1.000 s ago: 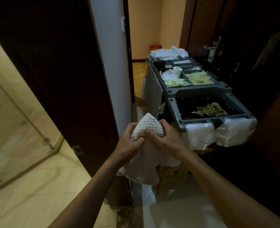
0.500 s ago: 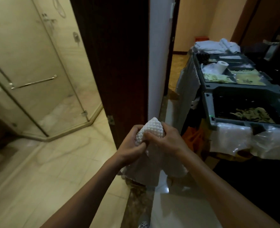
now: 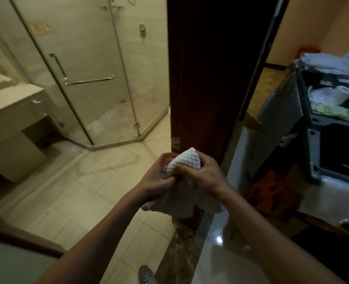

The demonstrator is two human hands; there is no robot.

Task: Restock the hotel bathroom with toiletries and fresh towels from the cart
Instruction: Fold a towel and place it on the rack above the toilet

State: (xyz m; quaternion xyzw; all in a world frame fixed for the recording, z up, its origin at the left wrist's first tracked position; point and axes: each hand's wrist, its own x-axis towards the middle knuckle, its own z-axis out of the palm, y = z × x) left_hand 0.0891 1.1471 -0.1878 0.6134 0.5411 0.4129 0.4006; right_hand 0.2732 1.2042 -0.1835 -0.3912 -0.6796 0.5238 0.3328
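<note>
A white waffle-textured towel is bunched between both my hands in the middle of the view, its loose end hanging below them. My left hand grips it from the left and my right hand grips it from the right, fingers curled into the cloth. The grey housekeeping cart stands at the right edge. On it lie a toilet paper roll, yellowish sachets and folded white towels at the far end.
A dark wooden door stands edge-on just beyond my hands. Left of it are the tiled bathroom floor, a glass shower enclosure and a vanity counter. My shoe shows at the bottom.
The view has swung left from the cart toward the bathroom, so the shower and vanity now show. Both hands keep their grip on the towel.
</note>
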